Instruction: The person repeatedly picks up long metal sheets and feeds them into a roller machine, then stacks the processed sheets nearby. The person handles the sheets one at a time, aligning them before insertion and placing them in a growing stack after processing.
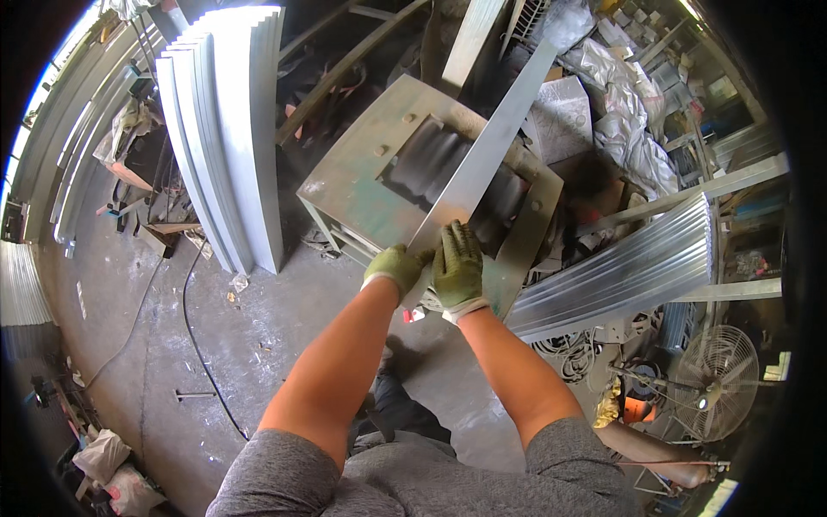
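A long flat metal strip (495, 151) lies slantwise across a worn greenish steel machine table (349, 177), its near end toward me. Beneath it, in an opening in the table, sit dark ridged rollers (426, 159), partly covered by the strip. My left hand (395, 269), in a green work glove, is closed around the left edge at the strip's near end; its fingertips are partly hidden. Against the right side of that same end rests my right hand (458, 265), gloved too, fingers stretched out flat and pointing away from me.
Upright bundled metal profiles (228, 138) stand left of the machine. More long profiles (629, 267) lie to the right, near a floor fan (715, 383). White sacks (624, 116) and a box (560, 121) crowd the back right. A black cable (191, 332) crosses the floor.
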`<state>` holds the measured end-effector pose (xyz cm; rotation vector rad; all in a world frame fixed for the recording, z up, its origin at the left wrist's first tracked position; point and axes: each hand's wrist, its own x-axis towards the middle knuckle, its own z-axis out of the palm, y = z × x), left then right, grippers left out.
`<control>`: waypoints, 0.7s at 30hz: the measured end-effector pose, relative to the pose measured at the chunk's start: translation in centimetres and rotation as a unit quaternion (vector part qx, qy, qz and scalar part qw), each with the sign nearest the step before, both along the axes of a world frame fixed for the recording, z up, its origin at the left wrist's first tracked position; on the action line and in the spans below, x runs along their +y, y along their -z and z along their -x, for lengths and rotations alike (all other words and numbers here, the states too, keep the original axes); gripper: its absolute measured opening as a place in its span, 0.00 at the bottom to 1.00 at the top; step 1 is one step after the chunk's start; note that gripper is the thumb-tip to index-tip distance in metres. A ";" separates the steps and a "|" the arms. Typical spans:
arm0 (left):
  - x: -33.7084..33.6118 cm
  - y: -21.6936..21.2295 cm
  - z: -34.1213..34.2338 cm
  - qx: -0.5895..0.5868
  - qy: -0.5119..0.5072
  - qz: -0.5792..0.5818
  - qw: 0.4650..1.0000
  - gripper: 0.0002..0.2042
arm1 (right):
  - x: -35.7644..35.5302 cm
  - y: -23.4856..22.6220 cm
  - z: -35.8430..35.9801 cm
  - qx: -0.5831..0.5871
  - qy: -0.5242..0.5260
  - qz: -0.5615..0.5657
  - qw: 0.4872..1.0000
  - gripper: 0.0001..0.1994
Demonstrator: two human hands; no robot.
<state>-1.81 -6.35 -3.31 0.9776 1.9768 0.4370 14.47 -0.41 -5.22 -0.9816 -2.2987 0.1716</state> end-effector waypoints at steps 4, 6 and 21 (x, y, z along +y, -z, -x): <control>5.3 -1.1 -0.4 0.002 0.005 0.002 1.000 0.41 | 5.0 -0.2 -0.5 -0.044 0.013 -0.027 0.999 0.21; 7.1 -1.9 -0.3 0.002 0.002 -0.004 1.000 0.42 | 7.4 -0.8 -0.1 -0.015 0.012 -0.053 0.998 0.18; -5.1 -2.1 -2.4 -0.016 -0.023 0.068 0.997 0.33 | 14.6 -0.7 1.3 -0.141 0.109 -0.041 0.983 0.22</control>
